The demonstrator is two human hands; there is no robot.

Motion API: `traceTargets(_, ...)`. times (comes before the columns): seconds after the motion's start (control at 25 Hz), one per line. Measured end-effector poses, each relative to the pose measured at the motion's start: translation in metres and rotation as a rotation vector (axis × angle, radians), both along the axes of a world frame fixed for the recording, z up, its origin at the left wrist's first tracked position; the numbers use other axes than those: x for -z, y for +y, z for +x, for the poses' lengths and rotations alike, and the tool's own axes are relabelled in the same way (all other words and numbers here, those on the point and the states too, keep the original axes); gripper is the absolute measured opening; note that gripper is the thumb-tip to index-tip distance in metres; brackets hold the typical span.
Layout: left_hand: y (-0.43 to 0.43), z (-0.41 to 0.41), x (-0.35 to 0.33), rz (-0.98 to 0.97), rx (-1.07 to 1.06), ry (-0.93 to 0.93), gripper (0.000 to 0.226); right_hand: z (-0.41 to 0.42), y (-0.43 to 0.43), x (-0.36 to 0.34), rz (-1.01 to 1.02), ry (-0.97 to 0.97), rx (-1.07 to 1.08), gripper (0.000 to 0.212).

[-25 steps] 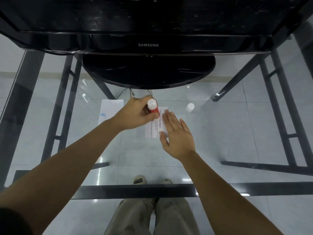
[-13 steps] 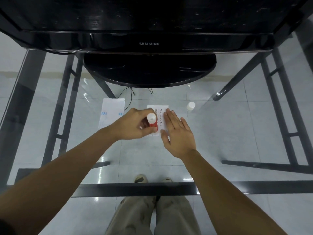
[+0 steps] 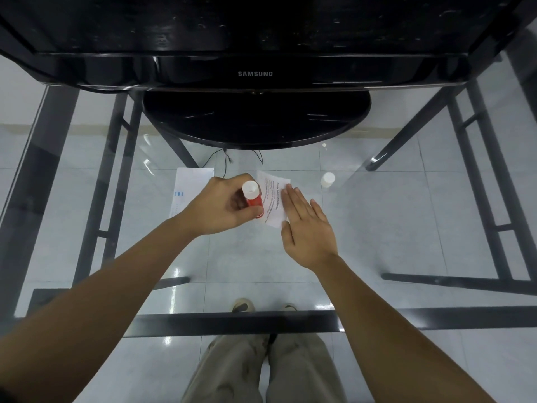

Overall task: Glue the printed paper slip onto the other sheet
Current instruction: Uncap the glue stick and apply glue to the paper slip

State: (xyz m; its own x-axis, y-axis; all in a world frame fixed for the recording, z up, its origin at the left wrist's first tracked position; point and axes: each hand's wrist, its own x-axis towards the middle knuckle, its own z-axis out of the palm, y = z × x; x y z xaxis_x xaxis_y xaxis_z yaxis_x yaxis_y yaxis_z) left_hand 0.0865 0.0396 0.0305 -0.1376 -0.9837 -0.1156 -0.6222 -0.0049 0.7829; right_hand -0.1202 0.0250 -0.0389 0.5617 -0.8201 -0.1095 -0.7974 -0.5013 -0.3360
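Two grips over a glass table (image 3: 377,228): left grip (image 3: 223,206) curled round an upright red glue stick (image 3: 253,199), its lower end at the left edge of the printed paper slip (image 3: 273,205); right grip (image 3: 308,228) flat, straight fingers pressing the slip's right edge. Slip lies mid-table, slightly skewed. To its left the other sheet (image 3: 189,187) lies flat, partly hidden behind the left grip. White cap (image 3: 327,179) stands apart, right of the slip

My left hand (image 3: 220,207) covers the glue stick's (image 3: 253,199) tip and the printed slip's (image 3: 274,199) left edge; its print is unreadable.
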Motion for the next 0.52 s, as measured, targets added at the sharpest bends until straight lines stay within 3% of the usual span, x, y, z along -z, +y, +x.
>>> traceTargets(0.52,-0.013,-0.008,0.009,0.0,0.061,-0.059,0.023,0.0,-0.002,0.005,0.012,0.031,-0.008,0.056)
